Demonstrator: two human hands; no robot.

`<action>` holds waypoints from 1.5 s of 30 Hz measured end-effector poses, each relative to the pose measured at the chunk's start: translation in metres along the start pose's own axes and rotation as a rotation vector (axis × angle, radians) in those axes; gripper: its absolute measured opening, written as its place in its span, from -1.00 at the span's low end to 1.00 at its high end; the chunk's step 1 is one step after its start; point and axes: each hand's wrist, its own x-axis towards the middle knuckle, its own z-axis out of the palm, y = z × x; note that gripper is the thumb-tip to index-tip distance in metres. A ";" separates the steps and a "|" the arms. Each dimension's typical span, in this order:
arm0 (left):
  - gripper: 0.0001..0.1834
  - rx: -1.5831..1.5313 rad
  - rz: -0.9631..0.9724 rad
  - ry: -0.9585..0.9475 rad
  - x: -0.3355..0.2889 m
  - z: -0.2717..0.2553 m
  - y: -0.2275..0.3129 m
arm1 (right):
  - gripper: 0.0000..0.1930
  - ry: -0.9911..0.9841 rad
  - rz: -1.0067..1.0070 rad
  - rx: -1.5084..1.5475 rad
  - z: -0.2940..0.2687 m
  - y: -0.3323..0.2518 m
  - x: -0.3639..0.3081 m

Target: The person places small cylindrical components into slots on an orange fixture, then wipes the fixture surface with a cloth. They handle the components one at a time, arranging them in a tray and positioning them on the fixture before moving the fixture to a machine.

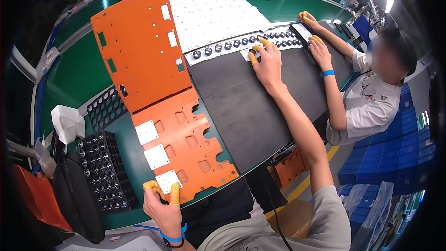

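The left hand point(163, 211) is at the near edge of the table point(123, 137), its yellow-capped thumb and forefinger apart at two sides of the nearest white plate point(168, 182). Part of that plate's near edge is hidden by them, and I cannot tell whether they grip it or only rest against it. The plate lies on the near orange panel point(188, 135), closest of three in a line; the middle plate point(156, 156) and the far plate point(147, 132) show whole.

Farther right, the right hand point(269, 67) bends its capped fingers over a small white piece point(245, 55) with a dark round part, beside the row of black round parts point(227, 46). The fingertips cover most of it, so whether they pinch it cannot be told.

The far orange panel point(141, 49) meets the near one along a shadowed edge; any overlap is unclear. At the far right, a co-worker's hands point(320, 53) are at a dark-edged tray point(302, 32), partly covering it. The black tray stack point(104, 172) at left is partly hidden by a black bag point(76, 195). Under the table, an orange part point(289, 167) shows only in part.
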 end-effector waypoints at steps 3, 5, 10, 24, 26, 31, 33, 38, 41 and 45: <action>-0.53 0.028 -0.003 -0.013 0.000 -0.001 -0.001 | -0.70 -0.007 0.023 -0.001 0.002 0.001 0.001; -0.53 0.022 -0.007 -0.014 0.000 -0.002 -0.002 | -0.71 0.008 0.021 -0.004 0.003 0.000 0.001; -0.52 -0.005 -0.009 -0.002 -0.001 0.000 -0.005 | -0.70 0.003 0.029 0.020 0.003 0.002 0.001; -0.53 0.016 -0.036 -0.013 -0.001 -0.002 -0.003 | -0.70 0.019 0.035 0.014 0.002 0.000 0.001; -0.54 -0.015 -0.024 0.006 -0.002 0.000 -0.004 | -0.68 0.012 0.040 0.033 0.002 0.000 0.001; -0.55 -0.017 -0.017 0.009 -0.002 0.001 -0.004 | -0.66 0.011 0.025 0.053 0.001 0.001 0.002; -0.55 -0.022 -0.007 0.024 -0.002 0.002 -0.006 | -0.65 0.005 0.027 0.065 0.001 0.002 0.002; -0.57 -0.045 -0.043 0.006 -0.001 0.000 -0.001 | -0.66 0.001 0.022 0.063 0.000 0.002 0.002; -0.58 -0.054 -0.073 0.016 0.000 -0.001 0.002 | -0.66 -0.002 0.012 0.067 0.002 -0.001 0.002; -0.59 0.001 -0.169 -0.045 0.006 -0.006 0.017 | -0.68 0.004 0.011 0.068 0.001 0.004 0.001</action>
